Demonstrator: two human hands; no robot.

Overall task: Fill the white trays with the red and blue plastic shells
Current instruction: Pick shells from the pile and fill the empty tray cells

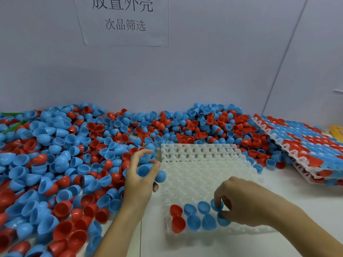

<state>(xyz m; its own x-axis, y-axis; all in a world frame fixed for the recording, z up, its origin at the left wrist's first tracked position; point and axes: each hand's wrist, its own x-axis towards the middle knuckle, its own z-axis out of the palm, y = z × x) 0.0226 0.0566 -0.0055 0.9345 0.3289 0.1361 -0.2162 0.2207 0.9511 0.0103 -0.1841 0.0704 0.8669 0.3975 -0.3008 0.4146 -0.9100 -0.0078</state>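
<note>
Head view, read left to right. Loose red and blue shells lie heaped over the left part of the white tabletop and continue in a band along the foot of the back wall. A green object shows at the far left edge, partly buried in the heap; what it is cannot be told.

At the heap's right margin the left hand is raised with its fingers curled around several blue shells; one blue shell sits at the fingertips over the left edge of the tray.

Centre: a white tray lies flat on the tabletop, its far rows bare. Its near rows hold a red shell pair at the left end, then blue placed shells side by side to the right.

Next, the right hand is over the tray's near right part, thumb and fingers pinching a blue shell at the tray at the right end of the filled stretch. Whether that shell is seated cannot be told.

Far right: stacked filled trays lie tilted, resting on loose shells, loaded with red and blue shells. A yellow object shows at the right edge.

On the wall above hangs a paper sign with printed characters.
</note>
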